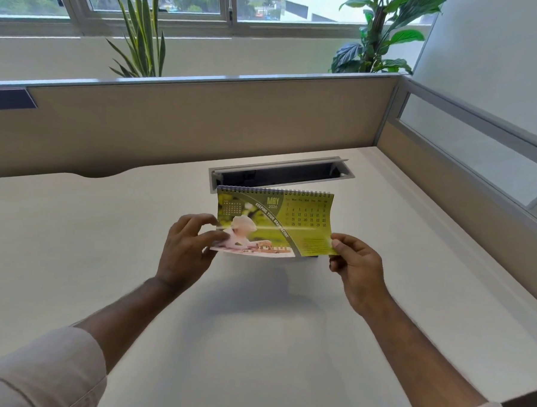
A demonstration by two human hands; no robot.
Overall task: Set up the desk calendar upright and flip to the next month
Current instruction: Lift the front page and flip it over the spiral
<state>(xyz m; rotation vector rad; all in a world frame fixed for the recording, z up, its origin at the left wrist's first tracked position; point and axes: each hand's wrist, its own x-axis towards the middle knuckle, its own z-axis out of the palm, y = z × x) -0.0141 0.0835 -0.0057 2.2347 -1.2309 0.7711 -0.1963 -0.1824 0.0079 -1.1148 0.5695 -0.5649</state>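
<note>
A spiral-bound desk calendar stands in the middle of the white desk, its wire binding along the top. The facing page is green and reads MAY 2026, with a photo at lower left. That page is lifted off the stand and curves toward me. My left hand pinches the page's lower left corner. My right hand pinches its lower right corner. The calendar's base is mostly hidden behind the lifted page.
An open cable tray is set into the desk just behind the calendar. Beige partition walls close off the back and right sides. Two potted plants stand beyond the partition, under the windows.
</note>
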